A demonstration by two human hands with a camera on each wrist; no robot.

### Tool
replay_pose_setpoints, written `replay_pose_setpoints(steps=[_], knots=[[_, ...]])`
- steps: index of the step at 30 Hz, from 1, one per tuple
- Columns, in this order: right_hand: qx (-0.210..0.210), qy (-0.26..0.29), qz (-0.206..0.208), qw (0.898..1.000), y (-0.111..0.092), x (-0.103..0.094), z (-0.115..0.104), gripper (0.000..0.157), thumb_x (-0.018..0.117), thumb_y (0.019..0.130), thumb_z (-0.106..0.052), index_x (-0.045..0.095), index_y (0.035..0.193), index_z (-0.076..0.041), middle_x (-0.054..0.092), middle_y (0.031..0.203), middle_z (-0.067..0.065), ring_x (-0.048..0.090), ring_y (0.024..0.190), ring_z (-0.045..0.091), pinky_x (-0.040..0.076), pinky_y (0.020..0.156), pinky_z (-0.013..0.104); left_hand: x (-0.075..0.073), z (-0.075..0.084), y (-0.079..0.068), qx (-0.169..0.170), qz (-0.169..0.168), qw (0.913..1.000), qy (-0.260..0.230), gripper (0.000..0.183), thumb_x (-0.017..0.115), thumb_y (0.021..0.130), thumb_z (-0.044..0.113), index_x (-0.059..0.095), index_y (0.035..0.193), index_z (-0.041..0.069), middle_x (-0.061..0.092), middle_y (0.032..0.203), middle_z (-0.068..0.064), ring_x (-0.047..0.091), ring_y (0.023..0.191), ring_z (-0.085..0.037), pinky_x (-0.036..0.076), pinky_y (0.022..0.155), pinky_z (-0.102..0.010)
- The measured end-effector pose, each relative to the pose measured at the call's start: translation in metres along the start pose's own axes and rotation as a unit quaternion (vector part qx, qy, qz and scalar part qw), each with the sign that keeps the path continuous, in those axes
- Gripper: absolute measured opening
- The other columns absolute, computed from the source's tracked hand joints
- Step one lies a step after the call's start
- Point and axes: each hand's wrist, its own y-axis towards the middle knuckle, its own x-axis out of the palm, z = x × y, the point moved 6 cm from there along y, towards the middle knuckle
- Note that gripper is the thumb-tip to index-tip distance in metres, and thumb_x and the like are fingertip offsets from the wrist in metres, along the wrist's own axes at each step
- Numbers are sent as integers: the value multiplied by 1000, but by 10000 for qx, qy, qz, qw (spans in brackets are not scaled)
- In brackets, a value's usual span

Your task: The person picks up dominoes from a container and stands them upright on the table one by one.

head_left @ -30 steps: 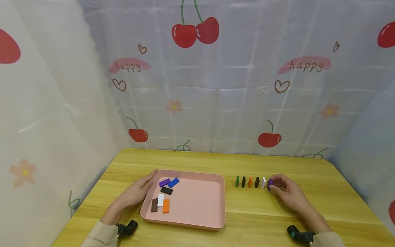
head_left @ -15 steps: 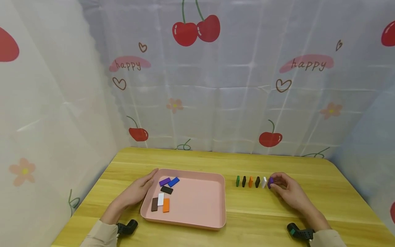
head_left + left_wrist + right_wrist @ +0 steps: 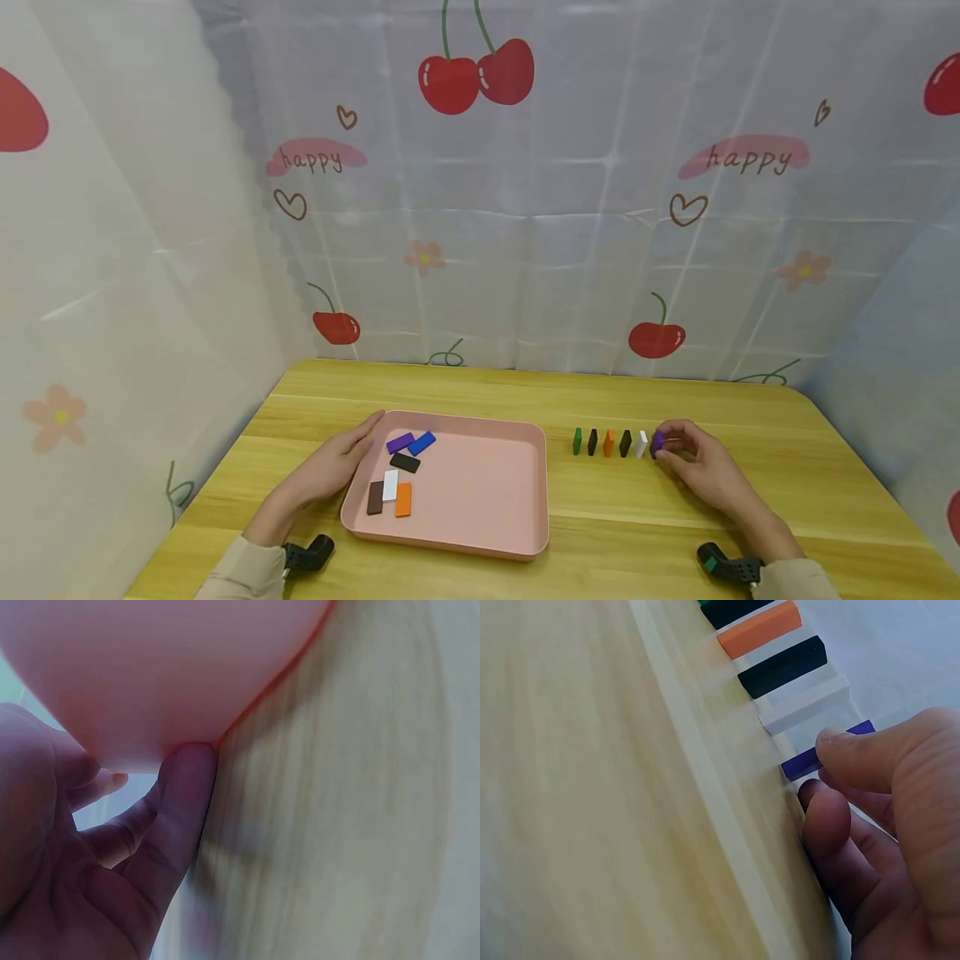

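Observation:
At the right end of a row of standing dominoes, my right hand (image 3: 705, 468) pinches a purple domino (image 3: 802, 763) between thumb and fingers. It stands upright beside a white domino (image 3: 641, 444), with a small gap between them. Further left in the row come a black domino (image 3: 625, 443), an orange domino (image 3: 609, 443), another black one and a green domino (image 3: 577, 442). My left hand (image 3: 333, 462) rests along the left wall of a pink tray (image 3: 480, 546). In the left wrist view its fingertips touch the tray's outer side, low near the tabletop.
Inside the tray's left part lie several dominoes: a purple one (image 3: 401, 443), a blue one (image 3: 422, 443), a black one (image 3: 405, 462), a brown one (image 3: 375, 498), a white one and an orange one (image 3: 403, 500). A printed curtain (image 3: 517, 275) surrounds the wooden table (image 3: 622, 533).
The purple domino in my right hand has barely shifted and stays at the row's end. My left hand keeps its place against the tray.

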Motion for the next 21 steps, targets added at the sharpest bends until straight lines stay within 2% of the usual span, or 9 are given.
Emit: replay_pose_setpoints(steps=[5, 8, 11, 15, 21], knots=[[44, 91, -16, 9999, -3, 0, -4, 38, 69, 100, -14, 53, 133, -3, 63, 127, 23, 64, 98, 8, 58, 57, 31, 0, 0, 0, -6, 22, 10000, 41, 53, 35, 114, 30, 24, 166, 22, 25, 171, -4, 22, 158, -32, 20, 128, -56], [62, 175, -6, 9998, -3, -3, -7, 42, 71, 99, -18, 52, 134, -3, 60, 132, 23, 63, 98, 4, 58, 59, 31, 0, 0, 0, 33, 48, 9999, 87, 53, 35, 114, 28, 25, 165, 21, 26, 171, -5, 23, 158, -32, 21, 128, -55], [-62, -18, 80, 9999, -4, -8, -12, 46, 73, 98, -23, 53, 135, -4, 59, 133, 21, 63, 100, 4, 58, 63, 28, 0, 1, 0, 61, 44, 9999, 98, 52, 35, 114, 27, 25, 165, 20, 26, 171, -6, 23, 158, -33, 21, 128, -56], [-406, -536, 359, 9971, -6, -16, -21, 45, 76, 96, -28, 58, 132, -7, 64, 129, 15, 61, 102, 4, 55, 70, 23, 0, 1, -1, 33, 54, 9999, 87, 53, 35, 114, 28, 24, 165, 20, 26, 171, -6, 22, 158, -32, 20, 128, -55], [-974, -852, 818, 9882, -9, -26, -37, 38, 78, 94, -22, 64, 126, -9, 67, 119, 10, 57, 96, 0, 52, 71, 21, 0, 0, -1, 76, 108, 9997, 210, 53, 35, 114, 30, 24, 166, 20, 27, 171, -6, 24, 158, -33, 21, 128, -55]])
